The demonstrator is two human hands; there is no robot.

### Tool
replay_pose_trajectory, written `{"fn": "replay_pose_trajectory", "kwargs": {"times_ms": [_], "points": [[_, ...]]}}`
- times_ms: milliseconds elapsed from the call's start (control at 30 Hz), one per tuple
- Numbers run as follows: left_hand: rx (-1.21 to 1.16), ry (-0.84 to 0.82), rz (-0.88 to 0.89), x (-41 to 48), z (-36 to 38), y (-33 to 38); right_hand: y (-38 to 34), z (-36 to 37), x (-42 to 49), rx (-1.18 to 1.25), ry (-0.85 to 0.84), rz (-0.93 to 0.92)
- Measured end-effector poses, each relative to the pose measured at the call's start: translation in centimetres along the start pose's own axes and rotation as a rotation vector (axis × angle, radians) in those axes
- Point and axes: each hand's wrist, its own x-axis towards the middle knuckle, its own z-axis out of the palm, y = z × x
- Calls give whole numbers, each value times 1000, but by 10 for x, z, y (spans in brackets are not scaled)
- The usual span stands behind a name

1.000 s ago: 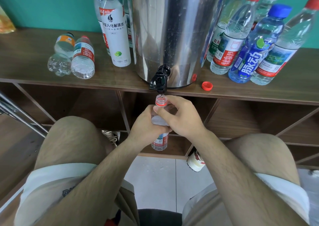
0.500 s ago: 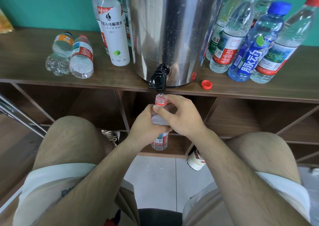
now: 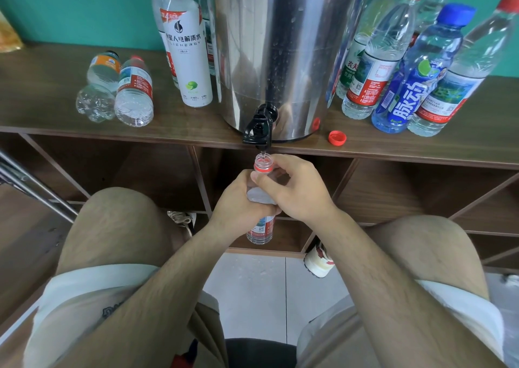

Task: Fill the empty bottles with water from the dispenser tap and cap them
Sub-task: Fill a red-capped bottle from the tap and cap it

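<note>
Water is running thinly from the tap (image 3: 257,130) into the open bottle (image 3: 259,231), just below the bench (image 3: 42,86) edge. The left hand (image 3: 236,207) is gripping its body and the right hand (image 3: 295,190) its shoulder. Filling seems to be under way; capping is remaining, and the red cap (image 3: 337,137) is lying on the bench, right of the dispenser (image 3: 280,44).

A flat teal painted wall (image 3: 70,8) is running across the back. A long dark-brown wooden sideboard (image 3: 42,92) is standing against it, its open cubbyholes (image 3: 146,171) lying in shadow below the top. Pale grey glossy floor tiles (image 3: 252,297) are catching soft light beneath. Shiny chrome metal tubes (image 3: 31,185) are slanting in at the left edge.
</note>
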Motion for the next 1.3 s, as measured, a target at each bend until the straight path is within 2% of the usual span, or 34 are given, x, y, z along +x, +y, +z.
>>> {"fn": "replay_pose_trajectory", "kwargs": {"times_ms": [1300], "points": [[-4, 8, -48, 4, 8, -9, 8, 6, 0, -17, -15, 29]]}}
